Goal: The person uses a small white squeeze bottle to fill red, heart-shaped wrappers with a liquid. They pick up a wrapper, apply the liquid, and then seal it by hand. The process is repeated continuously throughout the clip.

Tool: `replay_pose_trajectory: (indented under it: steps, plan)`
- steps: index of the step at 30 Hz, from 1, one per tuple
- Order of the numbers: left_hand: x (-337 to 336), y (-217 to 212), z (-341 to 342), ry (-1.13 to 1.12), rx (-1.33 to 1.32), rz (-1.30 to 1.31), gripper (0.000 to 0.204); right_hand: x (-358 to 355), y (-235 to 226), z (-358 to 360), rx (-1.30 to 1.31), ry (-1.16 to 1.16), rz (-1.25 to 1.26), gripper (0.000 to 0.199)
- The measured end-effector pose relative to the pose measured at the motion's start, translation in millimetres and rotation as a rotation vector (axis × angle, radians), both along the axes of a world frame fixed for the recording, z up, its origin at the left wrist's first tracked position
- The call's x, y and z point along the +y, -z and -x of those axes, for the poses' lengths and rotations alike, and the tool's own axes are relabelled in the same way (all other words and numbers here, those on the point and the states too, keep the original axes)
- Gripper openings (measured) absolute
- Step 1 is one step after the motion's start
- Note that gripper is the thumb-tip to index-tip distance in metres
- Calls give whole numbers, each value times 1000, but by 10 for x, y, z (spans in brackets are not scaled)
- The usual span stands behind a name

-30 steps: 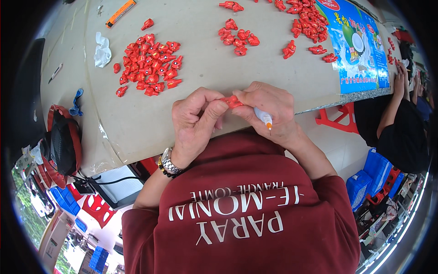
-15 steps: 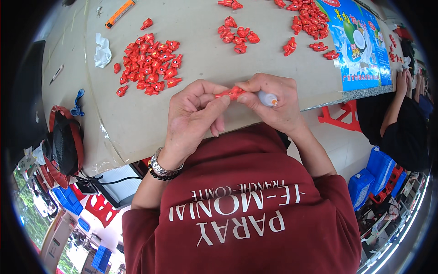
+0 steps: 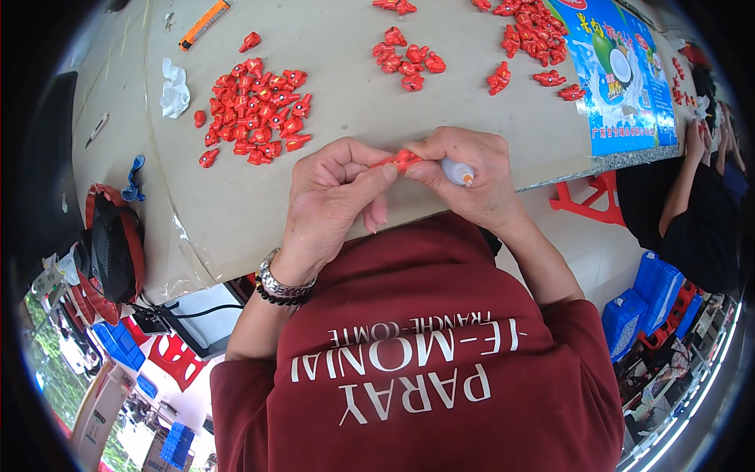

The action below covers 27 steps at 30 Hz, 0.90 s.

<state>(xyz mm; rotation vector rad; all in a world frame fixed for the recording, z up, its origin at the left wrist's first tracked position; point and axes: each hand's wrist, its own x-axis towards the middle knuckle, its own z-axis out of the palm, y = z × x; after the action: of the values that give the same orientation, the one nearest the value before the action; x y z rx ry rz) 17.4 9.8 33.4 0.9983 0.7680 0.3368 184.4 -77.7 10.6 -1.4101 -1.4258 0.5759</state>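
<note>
Between my two hands, just over the near edge of the table, is a small red plastic figure piece (image 3: 405,160). My left hand (image 3: 330,197) pinches its left end between thumb and forefinger. With thumb and forefinger my right hand (image 3: 476,169) grips its right end. A small white glue bottle (image 3: 458,172) with an orange tip is tucked in my right palm under the curled fingers, its tip pointing toward me. Fingers cover much of the red piece. Ahead to the left lies a pile of similar red pieces (image 3: 259,110).
A smaller cluster of red pieces (image 3: 410,61) and another pile (image 3: 535,31) lie farther off. On the table (image 3: 338,94) are a crumpled tissue (image 3: 174,89), an orange tube (image 3: 204,23), a pen (image 3: 97,130) and a blue printed sheet (image 3: 621,86). A co-worker's arm (image 3: 688,165) shows at right.
Both hands keep their hold on the red piece. The glue bottle in my right hand has tilted slightly downward; otherwise the view has only shifted a little.
</note>
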Motion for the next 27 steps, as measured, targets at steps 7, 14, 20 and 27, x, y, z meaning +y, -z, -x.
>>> replay_pose_trajectory:
  steps: [7,14,20,27]
  plan:
    - [20,12,10,10,0,4,8,11,15,-10,-64,-22,-24,18]
    - [26,25,6,9,-5,-6,7,19,17,-2,-113,-20,-47,18]
    - [35,37,12,19,-11,-5,7,20,14,-3,-89,-22,-24,18]
    - [36,72,29,33,-59,-17,7,17,4,-8,-44,-40,-7,18]
